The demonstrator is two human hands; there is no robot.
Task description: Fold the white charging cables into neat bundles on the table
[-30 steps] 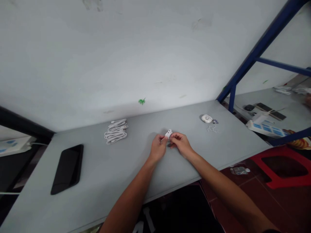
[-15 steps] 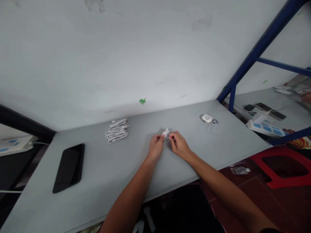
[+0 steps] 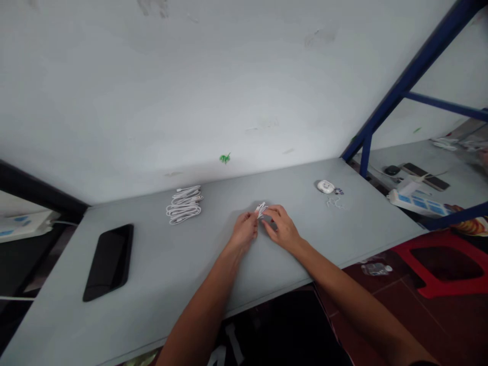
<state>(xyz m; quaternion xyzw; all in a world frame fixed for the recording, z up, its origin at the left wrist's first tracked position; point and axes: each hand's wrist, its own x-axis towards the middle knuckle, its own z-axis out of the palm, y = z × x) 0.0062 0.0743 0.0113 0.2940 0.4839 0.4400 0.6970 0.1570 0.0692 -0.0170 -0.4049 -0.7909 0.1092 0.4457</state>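
Note:
Near the middle of the grey table (image 3: 206,254), my left hand (image 3: 244,227) pinches a small folded bundle of white cable (image 3: 261,209) between thumb and fingers. My right hand (image 3: 281,226) is at the bundle's right side, its thumb and fingers apart and curved. The fingertips of that hand are at the cable's loops; whether they touch it I cannot tell. Farther left, several coiled white cables (image 3: 185,205) lie stacked in a row by the wall.
A black phone (image 3: 109,262) lies at the table's left. To the right are a white earbud case (image 3: 325,186) and thin white ties (image 3: 336,204). Beyond the blue frame (image 3: 396,86) stands a power strip (image 3: 419,205). A red stool (image 3: 423,269) and plastic bottle (image 3: 376,269) are on the floor.
My right hand has opened from a pinch, its thumb and fingers spreading apart beside the bundle. My left hand keeps its hold on the cable.

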